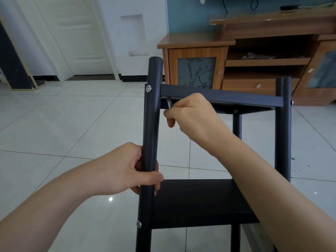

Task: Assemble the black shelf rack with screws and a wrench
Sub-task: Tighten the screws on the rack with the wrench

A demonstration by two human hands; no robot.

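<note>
A black shelf rack (pixel 200 202) stands on a tiled floor (pixel 54 124), mostly assembled. The left hand (pixel 125 170) wraps its near post (pixel 151 124), likely to steady the frame. Above that grip, the right hand (pixel 190 113) pinches a small wrench (pixel 169 104) under the upper shelf (pixel 218 96), beside a silver screw (pixel 148 88), apparently tightening that corner.

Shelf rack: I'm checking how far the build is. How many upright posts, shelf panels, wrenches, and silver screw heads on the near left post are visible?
Upright posts: 3
Shelf panels: 2
Wrench: 1
Silver screw heads on near left post: 2
Total: 8
</note>
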